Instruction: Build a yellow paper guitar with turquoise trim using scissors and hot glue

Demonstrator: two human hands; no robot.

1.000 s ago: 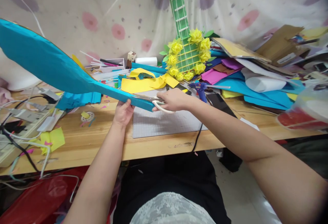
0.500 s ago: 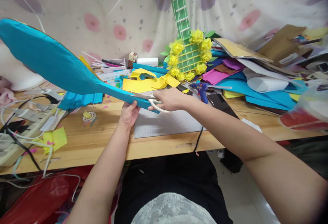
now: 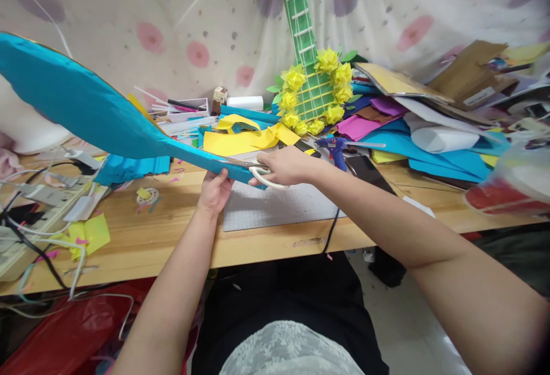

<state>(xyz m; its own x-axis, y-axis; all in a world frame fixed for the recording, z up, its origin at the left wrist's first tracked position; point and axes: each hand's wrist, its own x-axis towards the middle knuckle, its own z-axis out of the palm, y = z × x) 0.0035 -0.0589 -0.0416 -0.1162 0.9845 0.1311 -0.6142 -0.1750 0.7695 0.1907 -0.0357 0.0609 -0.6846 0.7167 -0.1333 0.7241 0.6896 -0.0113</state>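
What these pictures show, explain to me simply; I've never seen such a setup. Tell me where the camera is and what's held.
There is no machine here: each grip is simply a person's bare hand. Every picture comes from one camera worn on that person's head, looking forward and down.

The left grip holds the narrow part of a long blue piece, whose wide end rises to the left. The right grip holds white-handled scissors, their blades along that narrow part.

On the wooden table lie a grey mat, yellow paper, a blue glue gun and a heap of coloured sheets. A green guitar-shaped piece with yellow flowers stands behind.
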